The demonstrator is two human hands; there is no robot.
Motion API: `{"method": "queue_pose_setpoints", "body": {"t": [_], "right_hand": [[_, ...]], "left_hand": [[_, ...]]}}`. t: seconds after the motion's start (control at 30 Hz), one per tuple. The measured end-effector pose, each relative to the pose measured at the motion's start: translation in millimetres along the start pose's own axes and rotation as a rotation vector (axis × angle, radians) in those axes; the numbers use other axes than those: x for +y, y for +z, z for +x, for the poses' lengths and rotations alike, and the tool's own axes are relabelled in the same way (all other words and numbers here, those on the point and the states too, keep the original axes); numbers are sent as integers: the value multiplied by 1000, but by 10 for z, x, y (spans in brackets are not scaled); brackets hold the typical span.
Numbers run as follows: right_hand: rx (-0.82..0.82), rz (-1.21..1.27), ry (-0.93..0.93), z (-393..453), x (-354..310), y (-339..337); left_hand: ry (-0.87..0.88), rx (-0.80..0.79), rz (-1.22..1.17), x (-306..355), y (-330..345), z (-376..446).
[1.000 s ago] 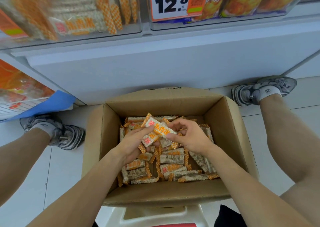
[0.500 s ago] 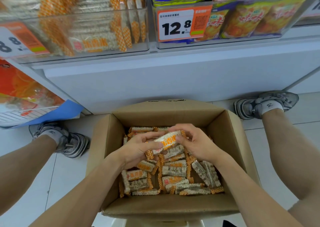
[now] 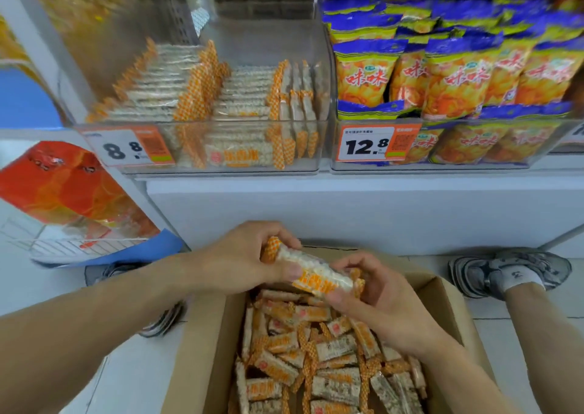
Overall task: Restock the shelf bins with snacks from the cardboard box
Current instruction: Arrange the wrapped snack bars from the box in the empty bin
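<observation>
Left hand (image 3: 240, 255) and right hand (image 3: 376, 290) clamped on one bundle of orange-wrapped snack bars (image 3: 311, 271), squared up, probably for neat stacking. Held above the cardboard box (image 3: 202, 334), below the matching clear bin (image 3: 221, 163).

The price tag (image 3: 131, 148) on the front of the clear left bin (image 3: 221, 167), which holds orange-and-white snack bars, reads "8.8"; its small print and code square are too blurred to read. The price tag (image 3: 376, 144) on the front of the right bin (image 3: 442, 165) reads "12.8", with an unreadable line of characters above the number. The yellow-and-blue snack bags (image 3: 458, 75) in that bin carry the red characters "咪咪". Lettering on the bars' wrappers is illegible.
</observation>
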State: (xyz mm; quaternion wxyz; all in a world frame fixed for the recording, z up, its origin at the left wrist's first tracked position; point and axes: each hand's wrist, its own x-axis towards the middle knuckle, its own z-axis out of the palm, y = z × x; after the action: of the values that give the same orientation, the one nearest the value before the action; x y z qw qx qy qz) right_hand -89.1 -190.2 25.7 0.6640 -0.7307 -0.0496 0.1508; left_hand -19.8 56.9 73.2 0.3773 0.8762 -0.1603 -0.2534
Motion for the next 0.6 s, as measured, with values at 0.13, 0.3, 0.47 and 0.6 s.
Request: {"method": "queue_pose_setpoints", "body": {"t": [0.13,0.3,0.47,0.6], "right_hand": [[179,-196,-193,237,-557,189],[312,-226,-443,614,-1270,321],[418,-478,-610,1228,-1812,413],[456,-632,-512,2135,-1969,452]], "left_hand": [[185,129,-59,206,-518,-118],[398,556,-86,289,-1049,-107],[370,829,180,102,-1451,-171],[169,757,479,-198,-1631,-91]]}}
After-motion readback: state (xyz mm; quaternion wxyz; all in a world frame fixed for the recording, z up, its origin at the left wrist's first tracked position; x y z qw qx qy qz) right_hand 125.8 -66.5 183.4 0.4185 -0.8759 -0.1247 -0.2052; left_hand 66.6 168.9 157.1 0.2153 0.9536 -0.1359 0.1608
